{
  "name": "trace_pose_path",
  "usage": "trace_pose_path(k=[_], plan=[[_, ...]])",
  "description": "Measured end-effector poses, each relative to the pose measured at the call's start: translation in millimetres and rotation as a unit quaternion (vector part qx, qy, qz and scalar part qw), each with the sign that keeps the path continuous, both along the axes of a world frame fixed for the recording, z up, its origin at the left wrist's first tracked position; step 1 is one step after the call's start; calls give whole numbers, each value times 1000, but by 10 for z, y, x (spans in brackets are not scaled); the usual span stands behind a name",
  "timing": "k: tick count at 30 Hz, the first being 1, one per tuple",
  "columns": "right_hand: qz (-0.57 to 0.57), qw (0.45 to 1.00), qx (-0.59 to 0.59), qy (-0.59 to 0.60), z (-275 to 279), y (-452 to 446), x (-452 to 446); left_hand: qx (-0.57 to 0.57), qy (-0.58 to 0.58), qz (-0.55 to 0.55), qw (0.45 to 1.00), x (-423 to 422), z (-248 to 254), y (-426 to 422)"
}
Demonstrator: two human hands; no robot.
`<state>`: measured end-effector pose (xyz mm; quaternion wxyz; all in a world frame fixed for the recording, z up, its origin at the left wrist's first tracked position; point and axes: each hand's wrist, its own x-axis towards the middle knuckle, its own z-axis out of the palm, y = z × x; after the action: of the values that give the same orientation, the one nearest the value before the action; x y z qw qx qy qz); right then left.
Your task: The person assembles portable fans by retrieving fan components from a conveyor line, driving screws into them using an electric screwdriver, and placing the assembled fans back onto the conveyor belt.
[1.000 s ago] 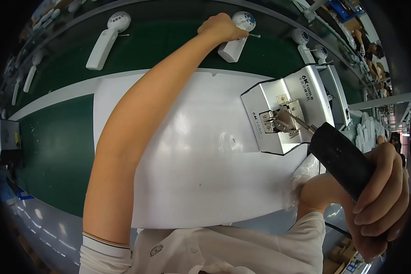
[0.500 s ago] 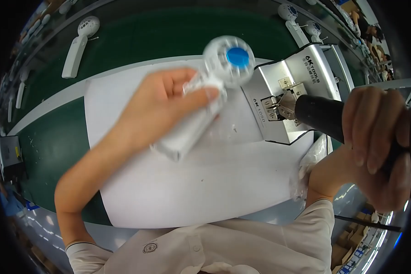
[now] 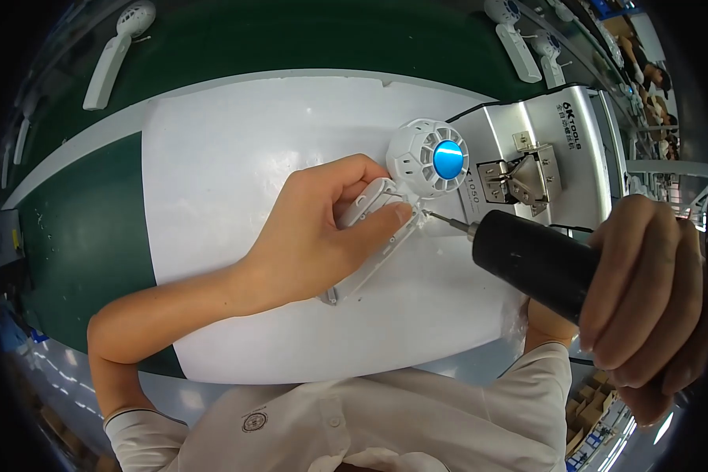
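Note:
A white handheld fan [image 3: 428, 158] with a round blue centre lies tilted over the white sheet, its handle pointing down and left. My left hand [image 3: 326, 228] is closed around that handle, thumb on top near the neck. In my right hand [image 3: 645, 291] is a black electric screwdriver [image 3: 531, 259]. Its thin bit points left and reaches the fan's neck, beside my left thumb; whether a screw is on the tip is too small to tell. Just right of the fan stands a silver screw feeder machine [image 3: 578, 157] with a metal dispensing mechanism.
A white sheet [image 3: 212, 173] covers the middle of the bench. Other white fans lie on the green surface [image 3: 307, 43], one at the upper left [image 3: 110, 67] and two at the upper right [image 3: 518, 51]. A grey box [image 3: 6, 240] sits far left. People are at the far right.
My left hand has brought the fan from the green surface down over the white sheet. The screwdriver has moved from the feeder mechanism left to the fan's neck.

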<state>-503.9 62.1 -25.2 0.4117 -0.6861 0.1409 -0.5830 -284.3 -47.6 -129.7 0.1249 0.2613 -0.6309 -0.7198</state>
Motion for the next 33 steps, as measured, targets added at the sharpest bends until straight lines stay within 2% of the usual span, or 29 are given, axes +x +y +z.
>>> trace_pose_path(k=[6,11,22,25,26,29,33], plan=[[3,996,38,82,-12,-164,102,3,-5,9,1000,-60,-38,0],[-10,998,0,68,-133,-208,213,-18,-6,6,1000,-61,-86,-5],[-74,989,41,123,-286,-35,365,-31,16,37,999,-104,-229,45],[-71,991,20,113,-242,-51,465,-40,54,66,996,-140,-288,74],[-71,991,16,111,-175,-52,593,-40,53,64,996,141,-135,95],[-44,990,-20,130,-150,-127,555,-82,16,36,996,143,-107,52],[-89,995,-28,39,143,220,365,-91,-4,33,995,114,-90,7]])
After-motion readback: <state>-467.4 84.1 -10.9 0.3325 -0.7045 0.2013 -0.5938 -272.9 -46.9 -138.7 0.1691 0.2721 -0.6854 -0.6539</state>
